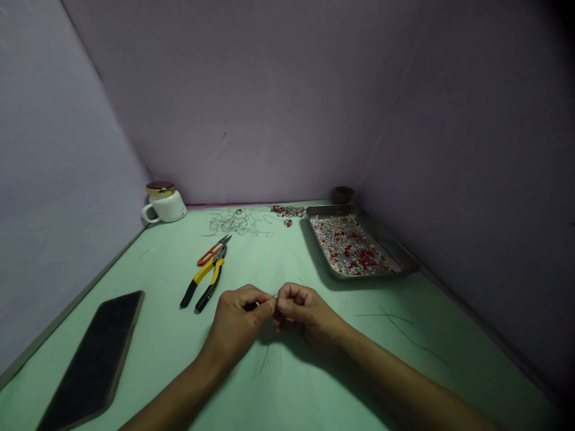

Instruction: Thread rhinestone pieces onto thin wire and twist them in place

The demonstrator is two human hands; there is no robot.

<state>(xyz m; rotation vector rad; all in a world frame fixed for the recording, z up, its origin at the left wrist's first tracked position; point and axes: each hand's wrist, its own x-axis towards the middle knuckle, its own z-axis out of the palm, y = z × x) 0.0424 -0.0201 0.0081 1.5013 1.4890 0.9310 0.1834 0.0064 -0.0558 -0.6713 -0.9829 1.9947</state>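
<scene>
My left hand (pixel 245 314) and my right hand (pixel 305 311) meet fingertip to fingertip over the green tabletop (pixel 171 359). Both are closed in a pinch on a thin dark wire (pixel 265 358). One end of it trails down below the left fingers, and a short tip pokes up above the right ones. Whatever part lies between the fingertips is too small and too covered to make out. Left of my hands lie pliers (pixel 209 278) with yellow and black handles, their jaws beside small orange thread snips (pixel 211 251).
A metal tray (pixel 404 263) of white and red beads stands at right. Behind lie tangled wires (pixel 236 221) and a red beaded cluster (pixel 287 211). Loose wires (pixel 404 326) lie right of my hands. A phone (pixel 94 359), a lidded white mug (pixel 166 206) and a dark bowl (pixel 342 194) stand around the edges.
</scene>
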